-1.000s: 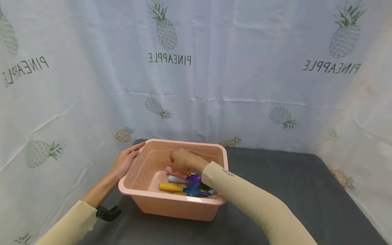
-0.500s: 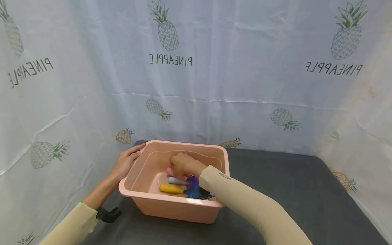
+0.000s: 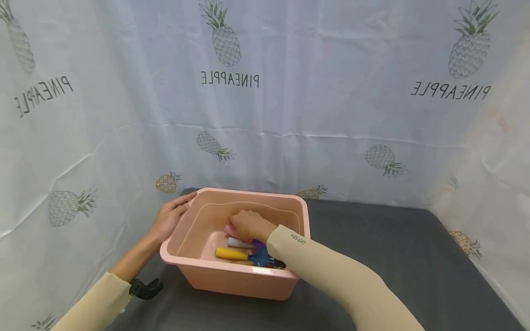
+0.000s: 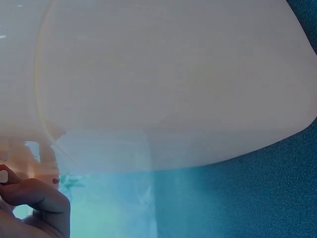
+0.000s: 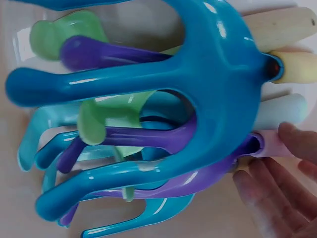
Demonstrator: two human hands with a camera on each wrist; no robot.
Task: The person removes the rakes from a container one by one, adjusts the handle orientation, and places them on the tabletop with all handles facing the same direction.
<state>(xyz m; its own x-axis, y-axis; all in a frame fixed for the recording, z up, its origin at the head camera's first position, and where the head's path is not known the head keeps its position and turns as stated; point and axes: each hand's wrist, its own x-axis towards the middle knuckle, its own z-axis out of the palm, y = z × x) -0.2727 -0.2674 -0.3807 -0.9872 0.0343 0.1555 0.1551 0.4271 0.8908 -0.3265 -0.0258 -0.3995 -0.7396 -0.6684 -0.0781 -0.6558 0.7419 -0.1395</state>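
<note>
A pink plastic basin (image 3: 236, 280) holds several small hand rakes with coloured handles. My left hand (image 3: 165, 223) grips the basin's left rim; in the left wrist view a bent finger (image 4: 37, 193) shows beside the wall. Inside the basin, my right hand (image 3: 248, 225) is at the pink handle (image 5: 272, 143) of a purple hand rake (image 5: 198, 179), thumb on one side and fingers on the other. Over it lies a blue hand rake (image 5: 223, 74) with a yellow handle (image 3: 229, 253). A pale grey handle (image 3: 240, 243) lies between the two. Green prongs (image 5: 116, 119) show among the pile.
The basin stands on a dark grey tabletop (image 3: 372, 257), which extends to its right. A white curtain (image 3: 331, 92) printed with pineapples hangs behind and at both sides. A black wristband (image 3: 146, 288) is on the left wrist.
My right hand has lowered slightly onto the pink handle, covering more of it. The left hand stays on the rim, and the basin keeps its place.
</note>
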